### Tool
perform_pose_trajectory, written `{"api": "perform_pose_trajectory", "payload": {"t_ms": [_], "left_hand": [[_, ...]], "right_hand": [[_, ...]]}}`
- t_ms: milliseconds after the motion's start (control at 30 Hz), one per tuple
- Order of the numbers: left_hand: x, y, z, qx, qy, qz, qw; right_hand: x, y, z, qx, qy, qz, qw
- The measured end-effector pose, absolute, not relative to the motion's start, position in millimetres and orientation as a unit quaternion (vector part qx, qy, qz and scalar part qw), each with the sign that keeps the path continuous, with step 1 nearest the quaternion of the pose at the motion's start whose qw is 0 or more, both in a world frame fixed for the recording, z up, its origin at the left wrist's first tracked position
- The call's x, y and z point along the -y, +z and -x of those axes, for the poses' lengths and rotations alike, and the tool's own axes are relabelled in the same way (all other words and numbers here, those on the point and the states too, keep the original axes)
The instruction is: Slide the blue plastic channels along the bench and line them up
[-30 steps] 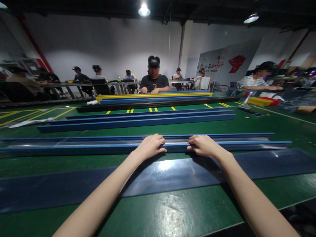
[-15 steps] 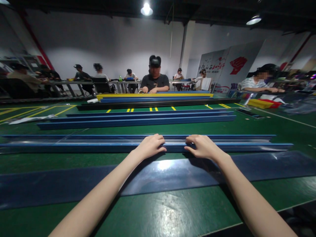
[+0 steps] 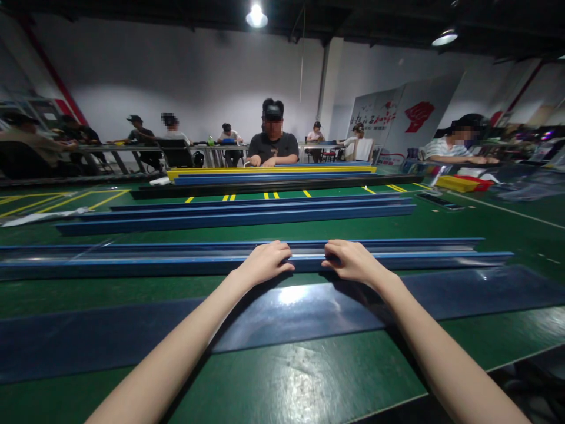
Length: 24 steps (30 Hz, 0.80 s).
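A long blue channel-shaped strip (image 3: 154, 268) lies across the green table (image 3: 282, 386), with a shiny clear inside. My left hand (image 3: 269, 259) grips its near wall left of the middle, fingers curled over the top edge and thumb on the near face. A short way to the right, my right hand (image 3: 346, 259) holds the same strip in a similar curled grip. Nearer to me, under my forearms, a flat, glossy dark blue translucent strip (image 3: 300, 318) lies on the table.
Beyond lie more blue channel strips (image 3: 247, 218), a black strip (image 3: 282, 185) and a yellow strip (image 3: 273, 171). A phone (image 3: 439, 201) rests at the right, near a yellow tray (image 3: 454, 184). A co-worker (image 3: 272, 144) sits opposite, and other people sit behind.
The view has shifted slightly, so most things appear a little further left. My right hand sits slightly closer to my left; both keep their grip on the blue strip.
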<state>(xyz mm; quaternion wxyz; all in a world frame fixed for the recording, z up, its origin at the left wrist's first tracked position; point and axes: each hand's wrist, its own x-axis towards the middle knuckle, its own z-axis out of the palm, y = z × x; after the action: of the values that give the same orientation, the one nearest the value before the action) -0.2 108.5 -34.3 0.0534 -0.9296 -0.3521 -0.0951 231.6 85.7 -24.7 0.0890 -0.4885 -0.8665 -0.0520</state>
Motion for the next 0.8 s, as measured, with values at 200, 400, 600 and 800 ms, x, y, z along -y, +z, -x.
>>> {"api": "perform_pose_trajectory", "payload": {"t_ms": [200,400,600,800], "left_hand": [[-108.4,-34.9,-0.3,0.351,-0.104,0.930,0.041],[-108.6,-35.6,-0.5,0.351,-0.105,0.930,0.035],[-109.2,-36.4,0.8,0.349,-0.107,0.930,0.034],[-108.8,-35.8,0.7,0.351,-0.107,0.930,0.028]], "right_hand": [[-86.7,-25.0,-232.3,0.867,-0.049,0.488,0.088],[-86.6,-24.8,-232.4,0.859,-0.048,0.504,0.068],[-86.8,-26.0,-232.0,0.859,-0.034,0.509,0.043],[-85.6,-26.9,-229.3,0.869,-0.018,0.491,0.057]]}}
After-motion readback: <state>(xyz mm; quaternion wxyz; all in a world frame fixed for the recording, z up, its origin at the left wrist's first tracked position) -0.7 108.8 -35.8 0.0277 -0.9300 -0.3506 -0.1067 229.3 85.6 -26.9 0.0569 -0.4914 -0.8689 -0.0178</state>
